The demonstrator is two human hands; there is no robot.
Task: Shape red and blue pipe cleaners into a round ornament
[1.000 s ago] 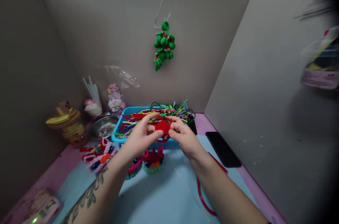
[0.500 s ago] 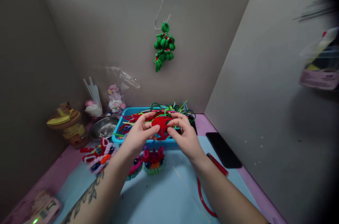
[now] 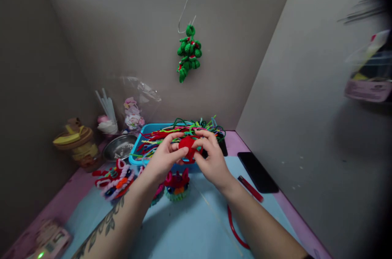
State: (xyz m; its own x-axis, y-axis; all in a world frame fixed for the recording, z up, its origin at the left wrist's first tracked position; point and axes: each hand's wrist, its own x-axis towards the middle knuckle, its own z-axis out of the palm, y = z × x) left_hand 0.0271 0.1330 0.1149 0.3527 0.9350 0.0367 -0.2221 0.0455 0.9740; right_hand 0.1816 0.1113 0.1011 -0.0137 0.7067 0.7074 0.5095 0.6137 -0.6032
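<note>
Between both hands is a small rounded red fuzzy piece (image 3: 186, 143), seemingly made of pipe cleaners. My left hand (image 3: 165, 155) pinches its left side, thumb across the front. The fingers of my right hand (image 3: 212, 160) close on its right side, partly covering it. Right behind them stands a blue tray (image 3: 133, 158) heaped with colourful pipe cleaners (image 3: 162, 133). Below the hands, a red, orange and mint pipe-cleaner figure (image 3: 177, 186) sits on the blue mat (image 3: 196, 226); a pink one beside it is partly hidden by my left forearm.
On the left are a red and lilac pipe-cleaner figure (image 3: 118, 181), a metal bowl (image 3: 118, 148) with small white bits and a brown pot (image 3: 80, 148). To the right lie a black phone (image 3: 257, 172), a red stick (image 3: 250, 188) and a curved red cord (image 3: 234, 230). A green ornament (image 3: 189, 52) hangs behind.
The red piece has turned slightly and looks more rounded between my fingers. My right hand's fingers have moved further over it. The whole view has shifted a little.
</note>
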